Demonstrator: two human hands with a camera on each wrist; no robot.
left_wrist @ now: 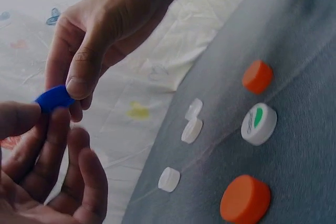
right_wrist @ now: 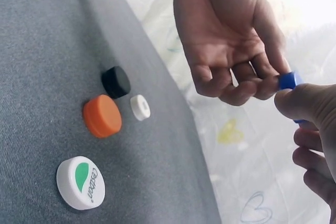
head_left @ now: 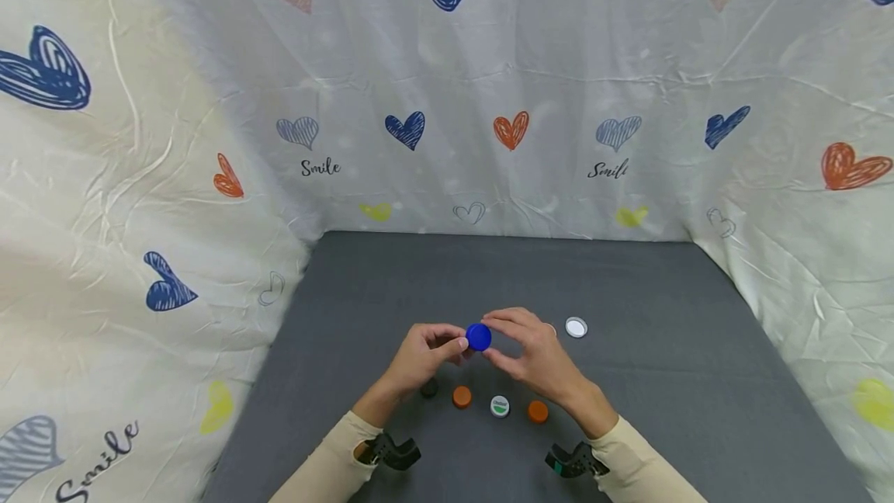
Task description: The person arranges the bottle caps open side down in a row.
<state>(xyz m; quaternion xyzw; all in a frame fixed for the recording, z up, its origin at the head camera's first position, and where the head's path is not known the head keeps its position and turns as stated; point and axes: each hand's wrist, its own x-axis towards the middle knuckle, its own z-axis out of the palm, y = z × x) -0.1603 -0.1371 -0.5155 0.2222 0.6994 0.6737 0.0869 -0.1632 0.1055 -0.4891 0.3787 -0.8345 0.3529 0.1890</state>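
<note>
A round blue bottle cap [head_left: 478, 337] is held up over the grey table, its flat top facing the head camera. My left hand [head_left: 419, 352] pinches its left edge between thumb and fingers. From the other side my right hand [head_left: 538, 352] grips the rim with thumb and fingertips. The left wrist view shows both thumbs on the blue cap [left_wrist: 54, 99]. In the right wrist view the right thumb covers part of the blue cap [right_wrist: 289, 81], while the left hand's other fingers curl loosely below its palm.
Below the hands lie a black cap [head_left: 429, 388], an orange cap [head_left: 462, 397], a white cap with a green mark [head_left: 499, 407] and another orange cap [head_left: 538, 411]. Farther back is a white cap [head_left: 576, 327]. A white flip-top cap [left_wrist: 192, 124] shows in the left wrist view.
</note>
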